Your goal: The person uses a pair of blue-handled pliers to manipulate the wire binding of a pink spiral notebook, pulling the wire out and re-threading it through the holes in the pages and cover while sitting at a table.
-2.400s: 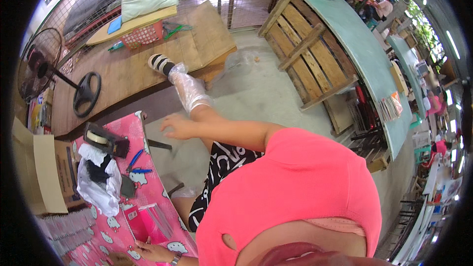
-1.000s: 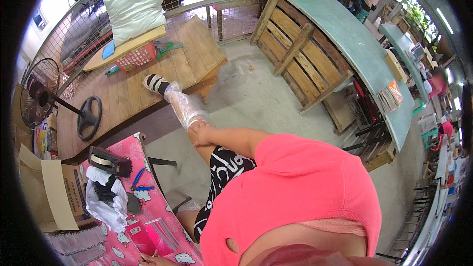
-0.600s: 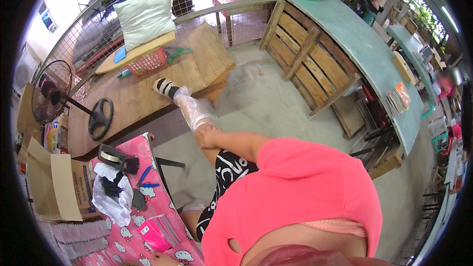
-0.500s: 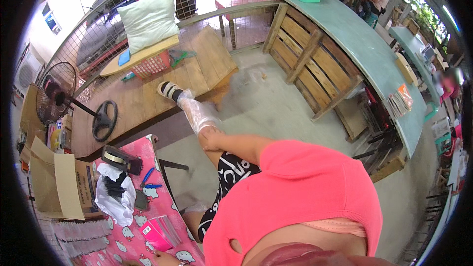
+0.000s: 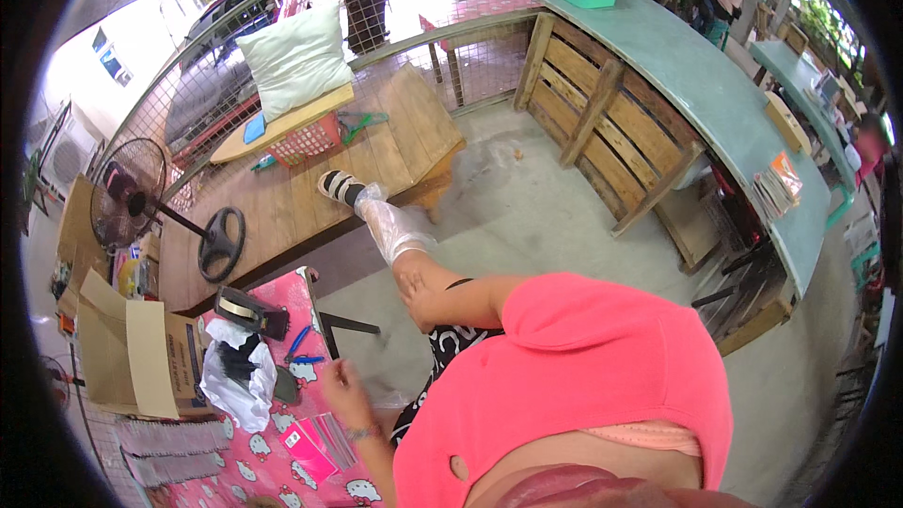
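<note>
My left hand (image 5: 346,393) is raised beside the edge of the pink patterned table (image 5: 252,483), fingers loosely bent, with nothing visible in it. Nearest to it are a bright pink stack of cards or booklets (image 5: 320,449), blue-handled pliers (image 5: 301,346) and a dark grey object (image 5: 286,384). My right hand (image 5: 412,290) lies on my bent leg near the knee, fingers stretched over the skin. Clear plastic wrap (image 5: 390,226) covers the lower part of that leg. The sandalled foot (image 5: 337,185) rests on a low wooden platform (image 5: 404,146).
On the table are a tape dispenser (image 5: 250,312), a white plastic bag (image 5: 235,386) with black material and grey strips (image 5: 174,452); an open carton (image 5: 155,357) adjoins them. A fan (image 5: 132,198) stands at left. A green-topped bench (image 5: 696,85) runs along the right.
My left hand has risen from the table's near edge, up past the pink stack. My right hand stays on the leg. The whole view has shifted slightly.
</note>
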The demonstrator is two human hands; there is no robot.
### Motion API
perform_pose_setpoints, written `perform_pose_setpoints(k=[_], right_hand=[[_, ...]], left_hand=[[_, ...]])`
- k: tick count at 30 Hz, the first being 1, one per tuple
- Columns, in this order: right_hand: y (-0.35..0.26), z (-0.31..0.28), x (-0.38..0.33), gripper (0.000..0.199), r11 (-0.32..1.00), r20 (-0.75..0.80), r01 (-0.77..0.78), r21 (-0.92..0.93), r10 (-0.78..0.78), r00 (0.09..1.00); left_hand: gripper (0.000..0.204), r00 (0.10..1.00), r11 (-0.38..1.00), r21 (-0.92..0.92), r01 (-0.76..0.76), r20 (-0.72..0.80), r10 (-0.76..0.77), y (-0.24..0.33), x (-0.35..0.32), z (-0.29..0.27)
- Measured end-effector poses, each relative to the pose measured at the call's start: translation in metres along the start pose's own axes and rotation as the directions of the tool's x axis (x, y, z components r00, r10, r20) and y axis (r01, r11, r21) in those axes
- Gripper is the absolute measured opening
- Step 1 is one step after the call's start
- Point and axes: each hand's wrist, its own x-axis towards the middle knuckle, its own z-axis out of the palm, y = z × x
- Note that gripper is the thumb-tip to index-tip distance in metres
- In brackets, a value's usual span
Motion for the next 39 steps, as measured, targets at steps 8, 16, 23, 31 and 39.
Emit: perform_pose_setpoints(k=[8, 16, 23, 31, 39], right_hand=[[0.022, 0.031, 0.050, 0.054, 0.969, 0.152, -0.064, 0.239, 0.028, 0.988], [0.027, 0.025, 0.057, 0.053, 0.962, 0.192, -0.072, 0.265, 0.021, 0.981], [0.044, 0.013, 0.066, 0.053, 0.952, 0.183, -0.080, 0.295, 0.026, 0.983], [0.051, 0.008, 0.065, 0.053, 0.948, 0.195, -0.087, 0.307, 0.027, 0.980], [0.016, 0.031, 0.055, 0.053, 0.967, 0.246, -0.017, 0.253, -0.048, 0.968]], left_hand=[[0.032, 0.552, 0.935, 0.353, -0.038, 0.787, -0.275, -0.079, -0.035, 0.178], [0.032, 0.405, 0.909, 0.415, -0.044, 0.839, -0.363, -0.091, -0.046, 0.200], [0.033, 0.408, 0.909, 0.416, 0.003, 0.830, -0.381, -0.096, -0.043, 0.196], [0.033, 0.418, 0.905, 0.424, 0.031, 0.817, -0.397, -0.097, -0.048, 0.194], [0.034, 0.440, 0.901, 0.432, 0.042, 0.802, -0.405, -0.091, -0.054, 0.193]])
